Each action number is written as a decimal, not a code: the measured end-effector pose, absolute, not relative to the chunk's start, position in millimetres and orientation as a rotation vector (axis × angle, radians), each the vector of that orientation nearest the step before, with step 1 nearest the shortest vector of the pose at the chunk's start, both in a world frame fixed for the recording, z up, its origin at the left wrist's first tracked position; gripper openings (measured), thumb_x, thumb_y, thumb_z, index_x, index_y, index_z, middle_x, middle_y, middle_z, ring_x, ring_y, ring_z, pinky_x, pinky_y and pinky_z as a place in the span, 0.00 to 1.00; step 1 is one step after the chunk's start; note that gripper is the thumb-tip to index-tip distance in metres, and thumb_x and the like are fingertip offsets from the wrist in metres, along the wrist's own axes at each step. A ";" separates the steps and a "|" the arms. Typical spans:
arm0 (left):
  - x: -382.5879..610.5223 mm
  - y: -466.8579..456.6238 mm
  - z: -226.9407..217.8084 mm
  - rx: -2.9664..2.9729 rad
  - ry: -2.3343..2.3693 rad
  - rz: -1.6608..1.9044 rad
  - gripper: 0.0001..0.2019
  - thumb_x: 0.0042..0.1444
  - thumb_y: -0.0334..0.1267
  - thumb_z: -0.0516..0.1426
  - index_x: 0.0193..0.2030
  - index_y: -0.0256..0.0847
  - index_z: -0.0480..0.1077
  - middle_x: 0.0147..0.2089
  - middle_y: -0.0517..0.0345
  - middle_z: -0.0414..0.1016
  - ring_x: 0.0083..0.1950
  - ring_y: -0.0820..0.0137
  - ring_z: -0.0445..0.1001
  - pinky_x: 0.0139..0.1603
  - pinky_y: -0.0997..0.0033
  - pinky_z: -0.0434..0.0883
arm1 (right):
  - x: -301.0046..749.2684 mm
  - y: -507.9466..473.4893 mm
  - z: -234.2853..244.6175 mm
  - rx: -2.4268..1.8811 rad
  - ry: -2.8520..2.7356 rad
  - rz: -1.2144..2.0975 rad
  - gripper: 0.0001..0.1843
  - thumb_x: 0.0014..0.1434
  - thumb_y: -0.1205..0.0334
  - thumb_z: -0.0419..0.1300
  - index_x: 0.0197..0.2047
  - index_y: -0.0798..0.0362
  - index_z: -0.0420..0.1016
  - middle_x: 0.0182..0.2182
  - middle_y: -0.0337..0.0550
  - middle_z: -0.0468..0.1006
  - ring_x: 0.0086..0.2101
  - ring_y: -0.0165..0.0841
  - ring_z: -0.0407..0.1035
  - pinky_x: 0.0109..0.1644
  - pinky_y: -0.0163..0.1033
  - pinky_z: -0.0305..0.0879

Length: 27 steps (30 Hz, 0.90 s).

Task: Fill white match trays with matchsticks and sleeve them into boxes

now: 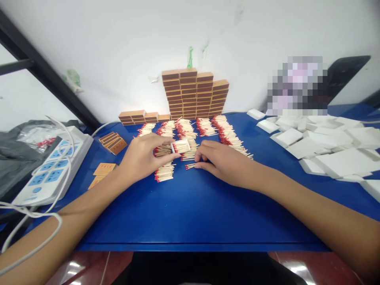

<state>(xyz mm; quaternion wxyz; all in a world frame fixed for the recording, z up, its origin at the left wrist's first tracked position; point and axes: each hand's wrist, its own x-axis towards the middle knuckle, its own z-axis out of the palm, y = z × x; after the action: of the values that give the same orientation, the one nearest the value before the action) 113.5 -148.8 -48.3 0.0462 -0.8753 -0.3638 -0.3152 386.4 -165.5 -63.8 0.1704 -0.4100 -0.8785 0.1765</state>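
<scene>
Now, the left hand (145, 156) grips a little white tray (184, 151) between thumb and fingers, with matches inside it. Just beside it, the right hand (221, 160) has thumb and finger bent in at the plain ends of a few loose matches (190, 166), but I cannot tell if they are pinched tight. The step looks like picking up matches. The next move seems to call for a soft pinch, a still tray, and red tips kept pointing left. Around the hands, rows of matches (186, 134) lie on a blue table (190, 213). Farther out, brown matchboxes (196, 95) stand stacked by the wall, and white box pieces (329, 138) lie heaped on the right.
</scene>
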 end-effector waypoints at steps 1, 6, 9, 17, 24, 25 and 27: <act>114.0 -149.3 -47.9 -2.673 -1.114 -0.954 0.19 0.63 0.52 0.69 0.50 0.39 0.83 0.43 0.53 0.87 0.43 0.63 0.85 0.46 0.67 0.78 | 386.1 -165.8 -63.6 -1.167 -2.497 0.515 0.05 0.72 0.62 0.61 0.42 0.51 0.74 0.41 0.45 0.75 0.38 0.36 0.70 0.43 0.41 0.64; 114.6 -149.4 -48.4 -2.668 -1.104 -0.968 0.18 0.62 0.52 0.69 0.50 0.40 0.83 0.42 0.53 0.87 0.41 0.64 0.85 0.45 0.68 0.77 | 384.6 -166.2 -64.9 -1.172 -2.528 0.540 0.08 0.73 0.63 0.58 0.39 0.51 0.73 0.42 0.46 0.75 0.40 0.37 0.71 0.44 0.41 0.64; 113.4 -147.4 -50.8 -2.673 -1.079 -0.981 0.18 0.62 0.52 0.69 0.49 0.40 0.83 0.41 0.54 0.87 0.40 0.64 0.84 0.43 0.68 0.77 | 385.8 -164.4 -65.7 -1.160 -2.530 0.536 0.08 0.74 0.64 0.57 0.40 0.52 0.73 0.42 0.47 0.76 0.41 0.38 0.71 0.46 0.42 0.64; 121.4 -155.3 -48.5 -2.831 -1.114 -1.039 0.15 0.59 0.48 0.72 0.47 0.41 0.83 0.45 0.57 0.88 0.44 0.65 0.86 0.46 0.71 0.77 | 389.8 -159.7 -55.0 -1.011 -2.330 0.347 0.06 0.75 0.64 0.57 0.42 0.51 0.71 0.41 0.47 0.75 0.42 0.39 0.70 0.45 0.42 0.63; 127.2 -163.5 -48.8 -2.906 -1.097 -1.090 0.17 0.57 0.48 0.73 0.48 0.42 0.83 0.46 0.58 0.88 0.46 0.64 0.87 0.49 0.70 0.79 | 384.6 -164.8 -63.2 -0.986 -2.371 0.349 0.04 0.74 0.67 0.58 0.45 0.51 0.72 0.43 0.46 0.75 0.42 0.38 0.71 0.45 0.42 0.65; 126.8 -162.9 -49.4 -2.910 -1.086 -1.086 0.17 0.58 0.48 0.73 0.48 0.42 0.83 0.46 0.58 0.88 0.45 0.64 0.87 0.49 0.70 0.79 | 384.8 -165.4 -63.3 -0.980 -2.379 0.360 0.03 0.73 0.66 0.58 0.45 0.51 0.73 0.43 0.46 0.75 0.42 0.37 0.72 0.45 0.42 0.66; 125.9 -161.5 -50.2 -2.918 -1.080 -1.077 0.16 0.57 0.48 0.73 0.48 0.42 0.83 0.45 0.58 0.88 0.45 0.65 0.87 0.49 0.71 0.79 | 385.5 -166.4 -62.0 -0.981 -2.382 0.376 0.02 0.73 0.64 0.60 0.47 0.51 0.74 0.44 0.45 0.75 0.41 0.37 0.72 0.45 0.42 0.66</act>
<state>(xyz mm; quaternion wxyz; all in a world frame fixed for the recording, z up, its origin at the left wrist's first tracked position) 125.9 -161.5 -50.2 -0.0753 -0.8836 -0.3272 -0.3263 385.5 -166.4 -62.0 0.2659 -0.3634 -0.8819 0.1393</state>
